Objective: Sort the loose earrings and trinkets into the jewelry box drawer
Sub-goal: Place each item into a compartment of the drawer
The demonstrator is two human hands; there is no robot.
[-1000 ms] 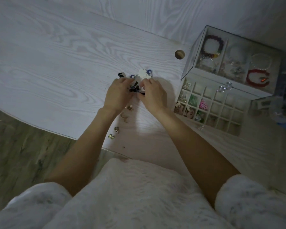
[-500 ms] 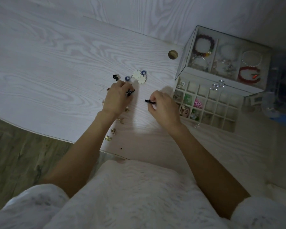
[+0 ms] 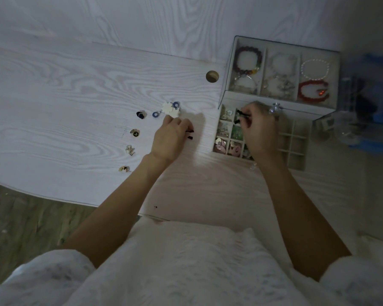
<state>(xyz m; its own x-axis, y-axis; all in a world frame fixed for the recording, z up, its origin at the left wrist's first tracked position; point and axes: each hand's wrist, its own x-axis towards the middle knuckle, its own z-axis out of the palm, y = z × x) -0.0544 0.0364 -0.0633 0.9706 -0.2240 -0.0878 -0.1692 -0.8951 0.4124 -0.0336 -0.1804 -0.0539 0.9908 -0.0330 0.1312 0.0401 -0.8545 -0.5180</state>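
My right hand (image 3: 260, 131) is over the open drawer (image 3: 293, 151) of the jewelry box (image 3: 281, 74), pinching a small black earring (image 3: 241, 114) above the drawer's upper left compartments. My left hand (image 3: 170, 138) rests on the table to the left of the drawer and holds a second black earring (image 3: 189, 134) in its fingertips. Loose pieces lie on the table left of that hand: a white flower piece (image 3: 169, 109), blue ring earrings (image 3: 156, 114), a black stud (image 3: 140, 114), a black and gold pair (image 3: 134, 132) and gold trinkets (image 3: 129, 150).
The box's glass top shows bracelets: a purple one (image 3: 248, 60), a pearl one (image 3: 314, 69), a red one (image 3: 313, 91). A round cable hole (image 3: 212, 76) lies left of the box. Blue clear containers (image 3: 367, 102) stand at the right. The table's front edge (image 3: 53, 198) curves near my lap.
My two hands parted, each with one black earring. My right hand moved right, from the table to over the drawer. My left hand shifted slightly right, uncovering more loose trinkets.
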